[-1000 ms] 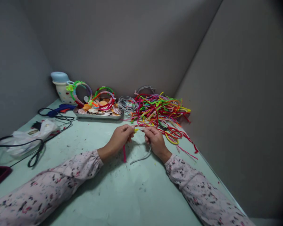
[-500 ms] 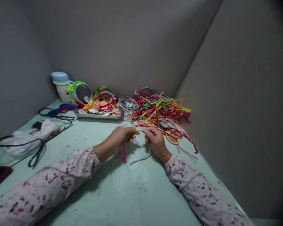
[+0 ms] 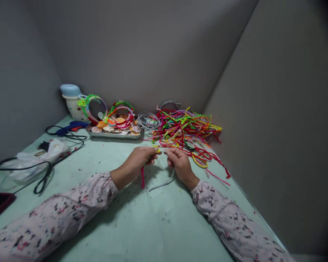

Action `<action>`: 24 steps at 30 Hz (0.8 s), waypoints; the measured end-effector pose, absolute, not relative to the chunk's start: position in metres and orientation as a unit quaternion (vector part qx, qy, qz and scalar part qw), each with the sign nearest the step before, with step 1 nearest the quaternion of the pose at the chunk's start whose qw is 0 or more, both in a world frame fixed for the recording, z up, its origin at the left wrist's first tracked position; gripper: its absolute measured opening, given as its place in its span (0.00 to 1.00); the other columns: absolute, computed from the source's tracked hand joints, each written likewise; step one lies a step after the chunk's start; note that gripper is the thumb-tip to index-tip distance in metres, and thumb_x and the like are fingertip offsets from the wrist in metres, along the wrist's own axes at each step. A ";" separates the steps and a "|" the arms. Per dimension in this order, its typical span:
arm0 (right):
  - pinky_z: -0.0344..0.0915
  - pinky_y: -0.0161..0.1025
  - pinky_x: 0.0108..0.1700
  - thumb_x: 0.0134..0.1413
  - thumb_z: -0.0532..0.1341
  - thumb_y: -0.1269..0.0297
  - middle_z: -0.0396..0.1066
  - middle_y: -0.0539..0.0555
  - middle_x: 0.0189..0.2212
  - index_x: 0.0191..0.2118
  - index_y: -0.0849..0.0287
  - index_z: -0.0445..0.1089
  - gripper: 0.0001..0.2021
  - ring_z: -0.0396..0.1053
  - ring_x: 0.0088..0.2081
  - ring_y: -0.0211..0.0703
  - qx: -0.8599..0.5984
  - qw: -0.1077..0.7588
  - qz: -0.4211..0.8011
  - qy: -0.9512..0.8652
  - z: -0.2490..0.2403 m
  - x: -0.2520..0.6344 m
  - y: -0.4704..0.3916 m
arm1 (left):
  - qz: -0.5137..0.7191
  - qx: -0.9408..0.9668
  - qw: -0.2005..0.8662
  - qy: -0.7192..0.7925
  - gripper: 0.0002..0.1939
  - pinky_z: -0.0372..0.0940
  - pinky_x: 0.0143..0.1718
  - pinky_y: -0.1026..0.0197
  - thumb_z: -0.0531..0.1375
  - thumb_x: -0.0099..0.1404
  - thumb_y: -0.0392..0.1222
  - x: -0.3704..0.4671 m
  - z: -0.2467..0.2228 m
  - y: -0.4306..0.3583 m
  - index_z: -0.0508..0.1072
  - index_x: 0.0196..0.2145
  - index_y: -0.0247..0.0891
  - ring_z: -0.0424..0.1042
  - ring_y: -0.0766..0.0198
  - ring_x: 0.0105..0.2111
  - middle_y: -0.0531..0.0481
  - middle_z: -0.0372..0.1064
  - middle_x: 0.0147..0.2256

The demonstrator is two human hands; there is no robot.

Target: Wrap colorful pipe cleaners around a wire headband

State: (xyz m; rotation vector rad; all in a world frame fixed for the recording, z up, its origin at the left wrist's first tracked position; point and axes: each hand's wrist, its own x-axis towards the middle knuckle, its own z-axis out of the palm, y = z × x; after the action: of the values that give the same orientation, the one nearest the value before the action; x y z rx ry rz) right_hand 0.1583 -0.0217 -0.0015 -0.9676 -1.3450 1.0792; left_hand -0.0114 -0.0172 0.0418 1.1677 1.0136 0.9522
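Note:
My left hand [image 3: 146, 155] is closed in a pinch around a pipe cleaner whose yellow part [image 3: 157, 149] shows at the fingertips. A pink end [image 3: 143, 177] hangs below that hand; the stretch between is hidden by the fingers. Just to the right, my right hand [image 3: 178, 160] pinches a thin grey wire [image 3: 162, 185]. The wire's loose end slopes down to the left beneath the hand, over the table [image 3: 153, 225]. A short bit of wire spans the small gap between the two hands.
A metal tray [image 3: 117, 136] of shells with wrapped hoops stands behind. Beside it lie a wire coil [image 3: 148, 120] and a heap of coloured pipe cleaners [image 3: 188, 125]. At left are a white cup [image 3: 75, 105], a blue-handled tool [image 3: 71, 127], black cable [image 3: 47, 174] and a plastic bag [image 3: 35, 160].
My left hand has turned slightly, hiding the green stretch of the pipe cleaner; the pink end has swung a little left. My right hand stays nearly where it was.

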 end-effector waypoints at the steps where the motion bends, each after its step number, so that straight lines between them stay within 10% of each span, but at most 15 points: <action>1: 0.54 0.32 0.21 0.54 0.59 0.57 0.61 0.44 0.15 0.31 0.59 0.67 0.10 0.56 0.18 0.33 -0.410 0.548 0.459 -0.567 -0.002 0.158 -0.022 | 0.417 0.510 0.611 0.439 0.12 0.54 0.24 0.66 0.60 0.56 0.45 -0.012 0.040 -0.017 0.74 0.28 0.31 0.61 0.70 0.22 0.50 0.66 0.24; 24: 0.54 0.32 0.21 0.55 0.58 0.55 0.60 0.44 0.15 0.30 0.58 0.66 0.11 0.55 0.17 0.33 -0.424 0.519 0.463 -0.579 -0.003 0.158 -0.020 | 0.447 0.542 0.577 0.417 0.08 0.53 0.23 0.66 0.59 0.54 0.42 -0.011 0.026 -0.015 0.71 0.27 0.34 0.59 0.71 0.21 0.54 0.64 0.23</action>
State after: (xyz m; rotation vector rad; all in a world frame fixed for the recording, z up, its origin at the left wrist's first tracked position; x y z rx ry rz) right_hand 0.1577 -0.0197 -0.0031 -1.0170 -1.3895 1.1111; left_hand -0.0111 -0.0152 0.0260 1.2680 0.9767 1.0459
